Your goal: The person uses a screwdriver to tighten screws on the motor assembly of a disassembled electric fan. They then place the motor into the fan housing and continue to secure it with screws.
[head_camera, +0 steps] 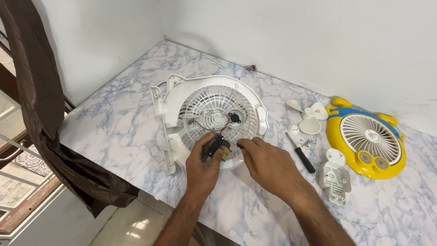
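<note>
A white plastic fan housing [182,98] with a round grille lies flat on the marble-patterned counter [118,123]. My left hand [202,166] grips a small dark motor [215,148] at the housing's near rim. Thin red and black wires run from the motor up to a small black part [235,118] near the grille's hub. My right hand [268,164] is just to the right of the motor, its fingertips pinching a thin dark wire end next to it.
A black-handled screwdriver [301,155] lies right of the housing. Beyond it are white fan blades [310,117], a few small screws [308,143], a white cover plate [335,176] and a yellow and blue fan front [366,139]. A brown curtain [41,105] hangs at left.
</note>
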